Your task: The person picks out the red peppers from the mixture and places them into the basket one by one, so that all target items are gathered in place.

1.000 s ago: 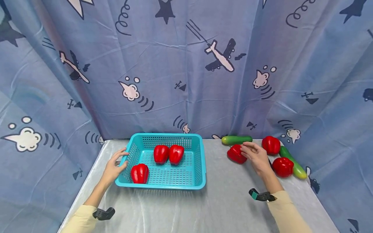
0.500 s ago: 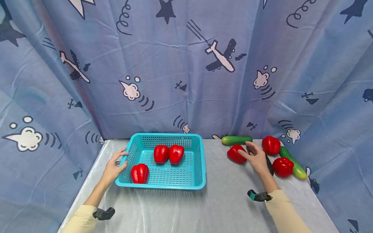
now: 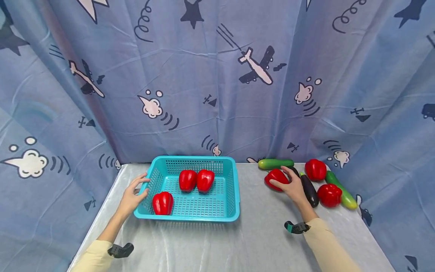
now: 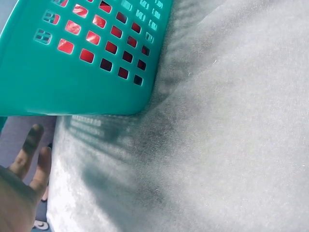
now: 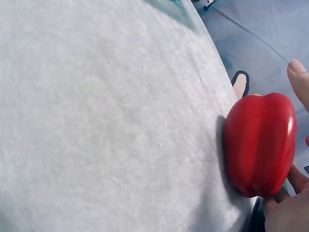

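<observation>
Grasping the red pepper (image 3: 273, 176) seems the step in hand: the right hand (image 3: 295, 189) frames it, thumb and fingers apart — contact I cannot tell. Curling inward calls for care beside the cucumber (image 3: 272, 163). Table (image 3: 255, 211) stretches leftward as room, towards the basket (image 3: 187, 218) holding 3 other peppers (image 3: 205, 180) — left hand (image 3: 129, 198), fingers parted, at its rim.

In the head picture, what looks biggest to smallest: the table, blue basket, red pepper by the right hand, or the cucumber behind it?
1. Table
2. Blue basket
3. Red pepper and cucumber: too close to rank; the cucumber's longer, the pepper's fatter.
</observation>
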`<state>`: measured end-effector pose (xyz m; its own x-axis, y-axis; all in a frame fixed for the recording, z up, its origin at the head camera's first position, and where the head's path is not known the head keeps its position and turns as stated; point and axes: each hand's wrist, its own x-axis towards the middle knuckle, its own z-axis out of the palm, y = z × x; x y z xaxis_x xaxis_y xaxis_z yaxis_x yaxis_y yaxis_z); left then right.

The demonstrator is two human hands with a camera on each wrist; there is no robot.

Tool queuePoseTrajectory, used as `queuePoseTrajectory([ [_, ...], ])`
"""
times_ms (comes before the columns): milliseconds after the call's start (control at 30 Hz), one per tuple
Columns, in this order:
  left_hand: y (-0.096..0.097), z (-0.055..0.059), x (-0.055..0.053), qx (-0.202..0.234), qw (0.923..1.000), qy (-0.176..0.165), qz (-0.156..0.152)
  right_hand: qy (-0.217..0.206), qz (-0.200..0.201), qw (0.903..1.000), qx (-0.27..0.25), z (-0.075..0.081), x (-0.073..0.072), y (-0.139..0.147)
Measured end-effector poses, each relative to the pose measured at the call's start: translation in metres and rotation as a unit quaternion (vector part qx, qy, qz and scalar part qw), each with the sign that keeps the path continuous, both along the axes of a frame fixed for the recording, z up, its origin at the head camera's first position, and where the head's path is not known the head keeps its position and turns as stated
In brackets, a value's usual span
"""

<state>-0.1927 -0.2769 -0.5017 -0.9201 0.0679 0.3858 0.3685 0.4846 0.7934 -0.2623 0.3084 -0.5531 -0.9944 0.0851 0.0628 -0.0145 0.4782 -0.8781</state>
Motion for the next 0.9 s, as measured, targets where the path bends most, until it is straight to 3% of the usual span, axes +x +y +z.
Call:
queuePoseTrajectory([
  [367, 0.000, -0.001, 0.000, 0.010, 0.9999, 0.002, -0.005, -0.044, -0.036, 0.9983, -0.011, -0.008, -0.002, -0.004],
  [667, -0.001, -0.001, -0.001, 0.016, 0.9998, 0.000, -0.010, -0.043, -0.055, 0.9967, -0.041, -0.014, -0.003, -0.006],
  [900, -0.001, -0.002, -0.001, 0.021, 0.9997, 0.003, -0.011, -0.042, -0.046, 0.9977, -0.028, -0.011, -0.003, -0.010],
])
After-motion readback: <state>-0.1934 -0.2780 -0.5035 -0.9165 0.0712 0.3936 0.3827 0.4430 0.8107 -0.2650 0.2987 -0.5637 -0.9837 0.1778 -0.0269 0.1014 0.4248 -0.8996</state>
